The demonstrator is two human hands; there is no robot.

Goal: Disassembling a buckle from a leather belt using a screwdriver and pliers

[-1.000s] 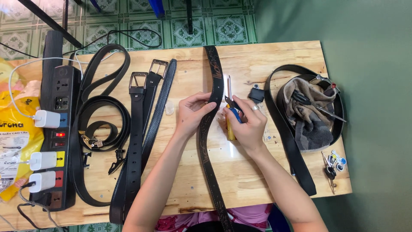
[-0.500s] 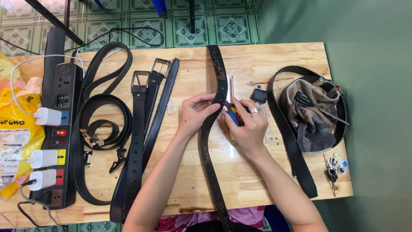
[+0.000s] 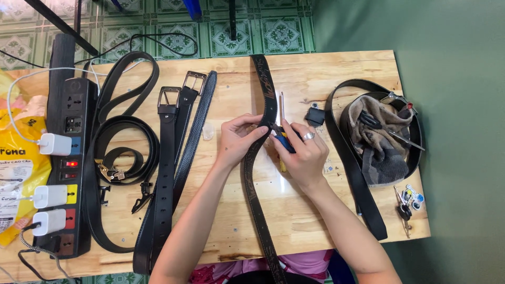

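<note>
Belt: we are working on a long black embossed belt point(image 3: 256, 179), its surface carrying a pale tooled pattern; it is running from the far edge of the wooden worktop point(image 3: 294, 210) straight toward us and off the near edge.
Tool: we are seeing a screwdriver point(image 3: 282, 113) with a thin metal shaft pointing away from us and a blue and yellow handle, lying just to the right of the belt.
Belt against the grips: the belt is passing between our two hands, roughly at its middle; the part being handled is lying near the centre of the worktop.
Left grip: our left hand point(image 3: 236, 139) is curling over the belt from the left, fingers bent and fingertips pressing on the strap's edge; it is closing on the belt rather than lying flat.
Right grip: our right hand point(image 3: 302, 152), wearing a ring, is wrapping tightly around the screwdriver's handle, thumb side touching the belt's right edge.
Tool tip: we cannot tell exactly where the handle end is meeting the belt, as the fingers are covering it.
Left side: two buckled black belts point(image 3: 168, 158) are lying side by side, with coiled straps point(image 3: 126, 142) and a black power strip point(image 3: 66, 158) beyond.
Right side: another black belt point(image 3: 357, 173) is looping around a crumpled cloth point(image 3: 381, 142); keys point(image 3: 407, 202) are lying near the corner.
</note>
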